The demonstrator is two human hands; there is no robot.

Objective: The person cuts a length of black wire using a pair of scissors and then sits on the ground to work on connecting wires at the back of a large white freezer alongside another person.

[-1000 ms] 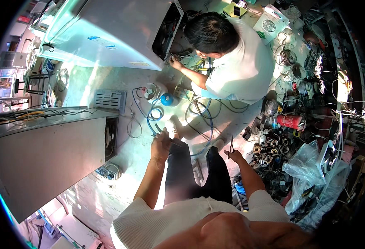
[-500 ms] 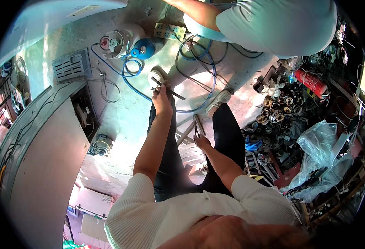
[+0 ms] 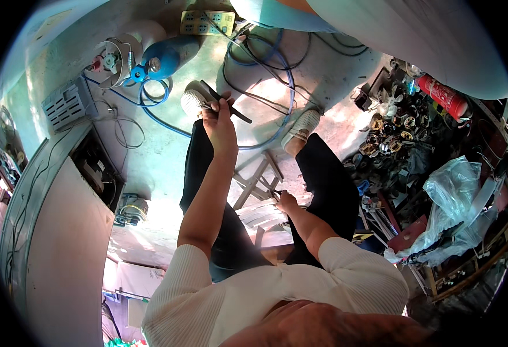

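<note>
My left hand [image 3: 221,124] is closed around a dark flat strip [image 3: 239,111], held out in front of me over my left shoe [image 3: 194,103]. The strip slants down to the right past my fingers. Its exact kind does not show. Lower down, by my right thigh, my right hand [image 3: 287,202] is closed on a slim dark tool [image 3: 275,192]. Only a short part of that tool sticks out, pointing left. Beneath it are the crossed legs of a stool [image 3: 252,182] and a pale slatted thing [image 3: 262,214].
A co-worker's pale clothing [image 3: 416,40] fills the upper right. Blue gas cylinder [image 3: 167,58], yellow power strip [image 3: 207,23] and looped hoses [image 3: 291,87] lie ahead. Scrap metal parts [image 3: 390,130], a red extinguisher [image 3: 444,98] and clear plastic [image 3: 453,185] crowd the right. A white cabinet [image 3: 63,248] stands left.
My left hand has come up and turned the strip. The tool in my right hand has tipped from upright to the left. My view has shifted; the co-worker's clothing fills more of the upper right.
</note>
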